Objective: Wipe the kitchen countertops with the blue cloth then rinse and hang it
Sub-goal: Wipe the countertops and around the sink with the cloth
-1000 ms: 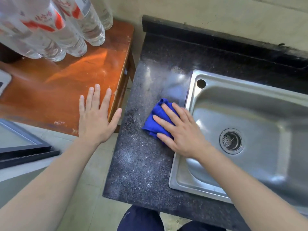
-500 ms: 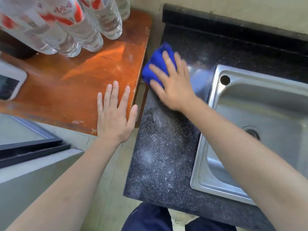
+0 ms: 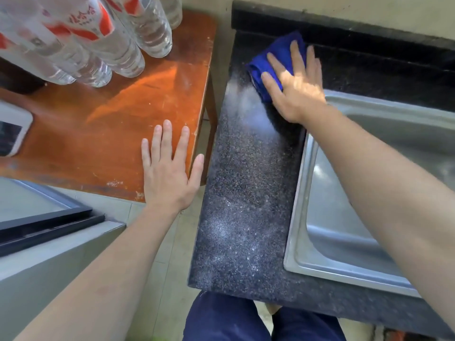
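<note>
Since a moment ago, the right hand had pushed the blue cloth away from the left edge of the countertop and up to the far corner. The cloth now lay bunched up on the dark speckled top, right next to the raised black ledge at the back. It sat just behind the near corner of the sink. The left hand had stayed where it was.

The right hand lay flat on top of the cloth and pressed it down. Its fingers were straight and spread apart, not curled round the cloth. Blue showed between them and past the fingertips. Sunlight fell on the back of this hand.

The left hand rested flat on the near right corner of the wooden table. Its fingers were straight and a little apart, and it held nothing. The thumb stuck out over the gap between the table and the countertop.

Pale dusty marks showed on the countertop, near the cloth and closer to the person too. The metal sink was set into the top on the right.

Clear water bottles with red labels stood together at the back of the table. A white phone lay at the table's left edge. Dark blue trousers showed at the bottom.
</note>
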